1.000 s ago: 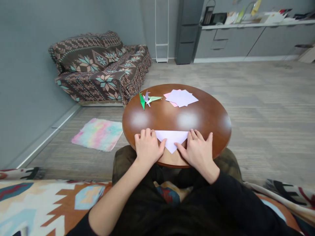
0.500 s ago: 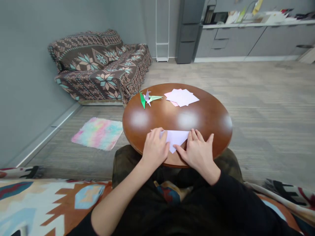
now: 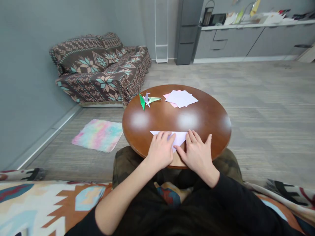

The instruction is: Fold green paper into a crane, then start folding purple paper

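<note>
A pale lilac sheet of origami paper [image 3: 180,137], folded into a triangle, lies on the near part of the round brown table [image 3: 162,118]. Its long straight edge faces away from me and one corner points toward me. My left hand [image 3: 161,149] rests on the left and middle of the paper, fingers stretched out flat and hiding part of it. At the right corner, my right hand [image 3: 198,152] presses down with its fingers spread and its thumb reaching to the near corner.
Folded paper cranes in green [image 3: 142,102], purple [image 3: 147,98] and pale green [image 3: 154,100] lie at the table's far left. Beside them is a fanned stack of paper sheets [image 3: 181,98]. A patterned sofa [image 3: 98,72] and a fluffy pastel rug [image 3: 98,134] are to the left.
My left hand has slid rightward along the folded paper, uncovering its left corner. My right hand stays on the right corner. The view has shifted slightly.
</note>
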`<action>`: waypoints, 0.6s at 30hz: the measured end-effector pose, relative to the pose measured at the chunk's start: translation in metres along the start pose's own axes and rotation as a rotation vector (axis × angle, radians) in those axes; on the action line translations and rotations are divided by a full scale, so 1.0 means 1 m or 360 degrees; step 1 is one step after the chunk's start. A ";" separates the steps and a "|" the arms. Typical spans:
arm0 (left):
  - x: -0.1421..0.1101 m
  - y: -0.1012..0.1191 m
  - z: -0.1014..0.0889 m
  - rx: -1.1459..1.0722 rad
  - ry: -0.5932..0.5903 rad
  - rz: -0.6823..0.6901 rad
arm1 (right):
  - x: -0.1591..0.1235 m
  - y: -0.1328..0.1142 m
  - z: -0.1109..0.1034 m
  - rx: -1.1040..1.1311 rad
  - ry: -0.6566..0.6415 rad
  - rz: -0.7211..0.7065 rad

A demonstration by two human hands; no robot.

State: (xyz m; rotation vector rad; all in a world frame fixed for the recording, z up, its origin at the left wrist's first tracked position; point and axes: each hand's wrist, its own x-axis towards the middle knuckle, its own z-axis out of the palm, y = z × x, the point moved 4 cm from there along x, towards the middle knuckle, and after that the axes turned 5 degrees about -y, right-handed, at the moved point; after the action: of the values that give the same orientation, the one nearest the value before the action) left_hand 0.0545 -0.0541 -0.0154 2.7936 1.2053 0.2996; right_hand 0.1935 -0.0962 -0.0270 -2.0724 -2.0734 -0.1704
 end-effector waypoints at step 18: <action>0.022 -0.016 0.003 -0.0290 -0.0034 0.0302 | 0.007 0.027 0.007 0.0295 0.0193 -0.0350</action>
State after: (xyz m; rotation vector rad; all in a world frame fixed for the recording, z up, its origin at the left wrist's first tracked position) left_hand 0.0586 -0.0267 -0.0173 2.7459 0.8611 0.3714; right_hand 0.2200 -0.0878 -0.0344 -1.6853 -2.1496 -0.1276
